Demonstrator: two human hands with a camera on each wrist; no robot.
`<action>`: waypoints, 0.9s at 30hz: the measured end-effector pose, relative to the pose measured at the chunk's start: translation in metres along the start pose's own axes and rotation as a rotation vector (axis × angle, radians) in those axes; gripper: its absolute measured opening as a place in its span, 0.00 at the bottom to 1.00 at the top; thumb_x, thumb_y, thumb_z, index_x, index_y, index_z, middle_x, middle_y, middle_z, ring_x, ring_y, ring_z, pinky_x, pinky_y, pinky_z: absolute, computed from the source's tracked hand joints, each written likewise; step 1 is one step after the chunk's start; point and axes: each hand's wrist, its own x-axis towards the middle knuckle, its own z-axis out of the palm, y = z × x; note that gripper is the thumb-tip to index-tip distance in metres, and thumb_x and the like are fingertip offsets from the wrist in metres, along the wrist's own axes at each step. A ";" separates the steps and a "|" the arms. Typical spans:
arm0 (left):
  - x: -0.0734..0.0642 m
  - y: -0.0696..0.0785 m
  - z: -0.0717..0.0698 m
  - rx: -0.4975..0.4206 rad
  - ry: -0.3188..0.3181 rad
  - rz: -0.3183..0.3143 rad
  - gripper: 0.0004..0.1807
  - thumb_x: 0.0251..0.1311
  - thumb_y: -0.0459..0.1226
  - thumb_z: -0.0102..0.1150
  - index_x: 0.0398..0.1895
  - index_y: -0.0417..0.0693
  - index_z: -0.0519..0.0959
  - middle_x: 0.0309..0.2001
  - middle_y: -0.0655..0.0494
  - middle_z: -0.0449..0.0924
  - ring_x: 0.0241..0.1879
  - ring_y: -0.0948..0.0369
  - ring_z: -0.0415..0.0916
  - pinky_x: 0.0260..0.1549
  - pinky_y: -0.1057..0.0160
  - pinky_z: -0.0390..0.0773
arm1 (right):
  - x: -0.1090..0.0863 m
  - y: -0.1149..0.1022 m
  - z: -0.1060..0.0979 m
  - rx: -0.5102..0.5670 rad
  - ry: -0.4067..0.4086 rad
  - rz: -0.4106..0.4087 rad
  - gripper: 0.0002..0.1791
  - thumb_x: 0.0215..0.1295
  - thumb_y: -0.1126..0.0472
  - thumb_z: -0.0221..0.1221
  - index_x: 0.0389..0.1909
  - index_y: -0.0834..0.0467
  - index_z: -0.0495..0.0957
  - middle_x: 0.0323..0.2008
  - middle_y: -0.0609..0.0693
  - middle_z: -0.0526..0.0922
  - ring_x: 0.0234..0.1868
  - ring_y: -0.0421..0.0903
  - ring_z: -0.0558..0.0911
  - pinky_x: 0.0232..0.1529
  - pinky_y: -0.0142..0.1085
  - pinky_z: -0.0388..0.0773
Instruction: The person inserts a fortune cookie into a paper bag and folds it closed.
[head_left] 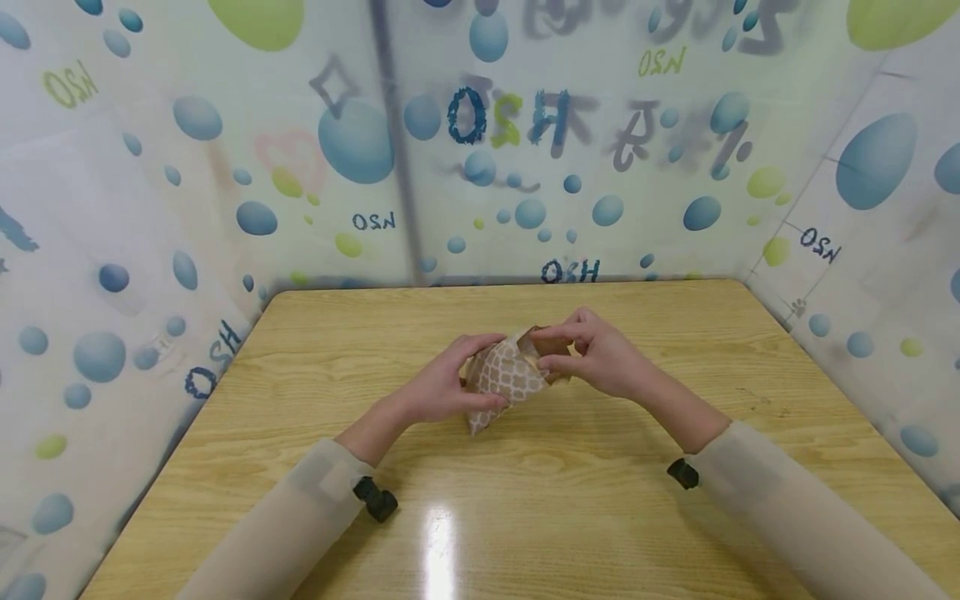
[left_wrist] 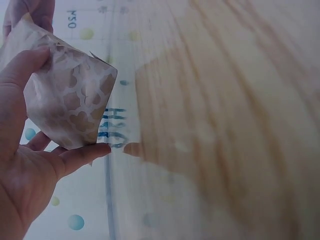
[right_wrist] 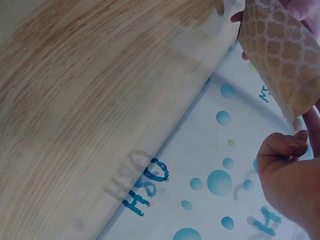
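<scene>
A brown paper bag (head_left: 504,377) with a white lattice print is held above the middle of the table, tilted, one corner pointing down toward me. My left hand (head_left: 441,385) grips its left side, thumb along the near face and fingers round the far side. In the left wrist view the bag (left_wrist: 72,95) looks puffed out and creased. At the mouth, on the upper right, my right hand (head_left: 603,357) pinches the paper edge between thumb and fingers. The right wrist view shows the printed bag (right_wrist: 285,50) tapering toward that hand's fingertips. The bag's inside is hidden.
The light wooden table (head_left: 360,333) spreads under both hands and reflects a bright light near its front. Pale sheets with blue and green dots, such as the back sheet (head_left: 480,217), enclose it at the back and sides. Dark clips sit at both sleeve cuffs.
</scene>
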 end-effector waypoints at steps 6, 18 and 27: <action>0.000 -0.001 0.001 0.012 0.003 0.009 0.50 0.64 0.46 0.81 0.86 0.59 0.63 0.77 0.50 0.67 0.74 0.50 0.68 0.60 0.46 0.85 | 0.000 0.000 0.001 -0.012 -0.001 0.005 0.22 0.72 0.61 0.73 0.65 0.57 0.88 0.38 0.53 0.66 0.38 0.51 0.62 0.35 0.38 0.63; 0.000 -0.001 0.002 0.029 0.002 0.025 0.49 0.66 0.46 0.79 0.86 0.58 0.64 0.79 0.50 0.67 0.77 0.49 0.66 0.70 0.41 0.77 | 0.000 0.004 0.006 -0.040 -0.012 0.049 0.21 0.73 0.58 0.72 0.66 0.54 0.88 0.39 0.54 0.68 0.39 0.50 0.65 0.37 0.40 0.68; 0.000 -0.001 0.002 0.002 0.082 0.006 0.49 0.66 0.45 0.79 0.85 0.54 0.63 0.77 0.46 0.68 0.73 0.47 0.69 0.68 0.40 0.80 | -0.006 0.005 -0.001 0.024 0.136 0.015 0.23 0.80 0.53 0.65 0.72 0.52 0.83 0.45 0.56 0.75 0.32 0.50 0.70 0.31 0.37 0.71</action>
